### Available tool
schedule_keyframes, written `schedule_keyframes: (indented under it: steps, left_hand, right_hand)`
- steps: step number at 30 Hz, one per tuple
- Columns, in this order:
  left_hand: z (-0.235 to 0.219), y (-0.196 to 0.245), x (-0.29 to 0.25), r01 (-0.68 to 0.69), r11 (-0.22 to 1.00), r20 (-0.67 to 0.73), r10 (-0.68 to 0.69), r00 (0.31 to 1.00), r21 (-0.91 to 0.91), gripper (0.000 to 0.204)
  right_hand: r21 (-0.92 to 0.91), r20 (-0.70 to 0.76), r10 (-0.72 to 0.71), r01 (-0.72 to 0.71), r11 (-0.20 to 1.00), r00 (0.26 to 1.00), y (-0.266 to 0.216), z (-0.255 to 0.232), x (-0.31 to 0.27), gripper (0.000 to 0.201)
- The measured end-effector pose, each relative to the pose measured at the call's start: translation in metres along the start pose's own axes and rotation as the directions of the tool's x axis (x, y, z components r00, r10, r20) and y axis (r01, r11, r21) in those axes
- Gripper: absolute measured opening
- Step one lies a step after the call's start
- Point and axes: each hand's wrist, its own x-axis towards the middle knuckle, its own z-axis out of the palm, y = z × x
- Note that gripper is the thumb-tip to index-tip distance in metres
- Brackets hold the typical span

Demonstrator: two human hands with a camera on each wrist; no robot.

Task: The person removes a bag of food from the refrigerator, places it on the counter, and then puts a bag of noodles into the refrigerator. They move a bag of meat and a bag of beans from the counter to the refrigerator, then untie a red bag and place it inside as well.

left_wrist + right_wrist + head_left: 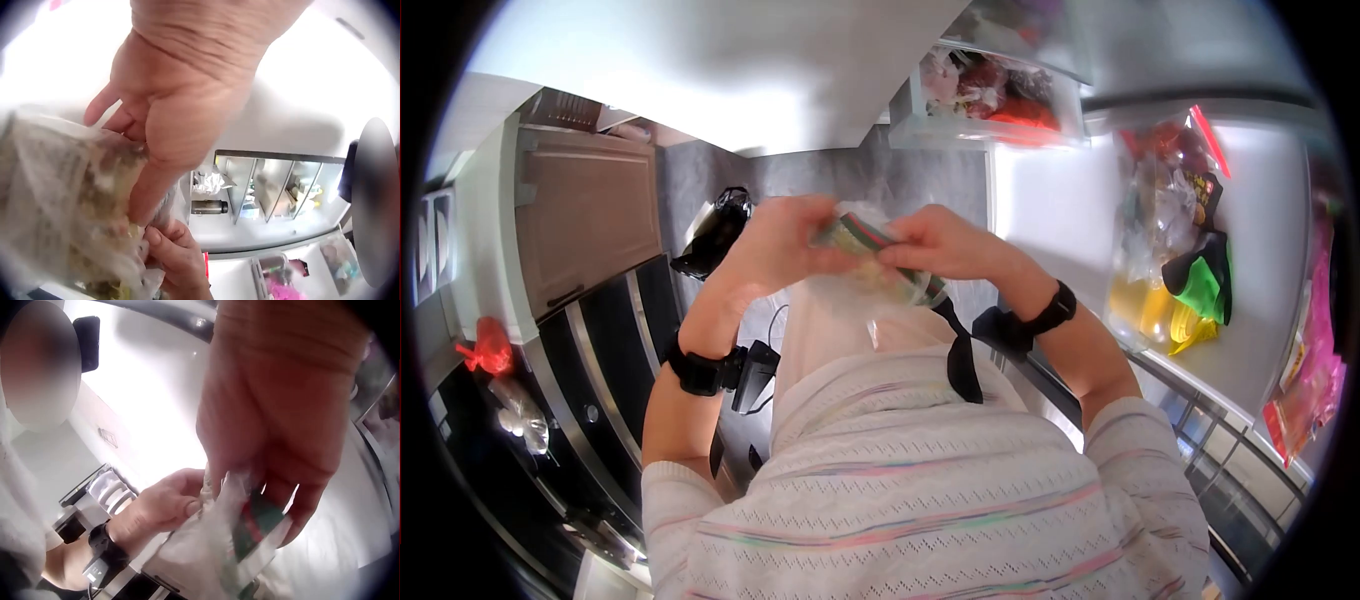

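Left hand (785,245): nearly closed, pinching the plastic bag (56,200).
Right hand (948,243): nearly closed, pinching it too.
Best way: pull gently, so nothing rips or spills.

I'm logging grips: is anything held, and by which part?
A see-through plastic bag: the left hand grips it near its edge, the right hand at its green-and-red band.

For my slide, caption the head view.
Two hands, left and right, grip a clear bag beside an open drawer of bagged goods.
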Motion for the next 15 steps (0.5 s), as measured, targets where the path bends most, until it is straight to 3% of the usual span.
schedule_keyframes:
  steps: [2,3,4,5,6,7,8,10,12,14,15]
  left_hand:
    - [0.005,-0.019,-0.002,0.262,0.902,0.196,-0.204,0.959,-0.342,0.03]
    - [0.008,-0.023,-0.006,0.279,0.632,0.21,-0.183,0.96,-0.723,0.028]
    - [0.009,-0.028,-0.009,0.28,0.637,0.217,-0.177,0.96,-0.718,0.028]
    - [0.009,-0.033,-0.012,0.203,0.49,0.117,-0.2,0.973,-0.848,0.022]
    - [0.008,-0.039,-0.015,0.104,0.328,0.024,-0.24,0.971,-0.939,0.017]
    - [0.007,-0.045,-0.017,0.076,0.222,0.023,-0.23,0.973,-0.972,0.018]
    - [0.007,-0.051,-0.02,0.082,0.226,0.03,-0.224,0.974,-0.971,0.018]
    - [0.009,-0.063,-0.022,0.027,0.024,0.021,-0.224,0.974,-0.999,0.019]
    - [0.014,-0.065,-0.021,0.014,-0.021,0.019,-0.257,0.966,-1.0,0.019]
    - [0.015,-0.065,-0.019,-0.001,-0.067,0.019,-0.287,0.958,-0.998,0.019]
    - [0.015,-0.065,-0.02,-0.006,-0.077,0.016,-0.282,0.959,-0.997,0.018]
  right_hand:
    - [-0.002,0.024,0.081,-0.081,0.997,0.996,0.002,-0.003,-0.003,0.022]
    - [0.217,-0.103,0.045,-0.021,0.976,0.994,0.008,-0.004,-0.004,0.025]
    - [0.415,-0.234,0.034,0.069,0.907,0.972,0.016,-0.005,-0.006,0.028]
    - [0.508,-0.185,0.004,0.092,0.857,0.983,0.029,-0.012,-0.006,0.045]
    - [0.511,-0.196,0.005,0.098,0.854,0.981,0.039,-0.012,-0.006,0.045]
    - [0.567,-0.172,-0.044,0.136,0.813,0.984,0.047,-0.011,-0.005,0.051]
    - [0.621,-0.149,-0.096,0.169,0.766,0.984,0.051,-0.01,-0.005,0.058]
    - [0.579,-0.089,-0.078,0.116,0.807,0.993,0.057,0.0,-0.001,0.068]
    - [0.49,0.019,-0.144,0.117,0.864,0.989,0.05,0.01,0.001,0.072]
    - [0.462,0.024,-0.117,0.093,0.882,0.993,0.046,0.019,0.003,0.076]
    - [0.48,0.064,-0.024,-0.01,0.877,0.998,0.048,0.022,0.004,0.077]
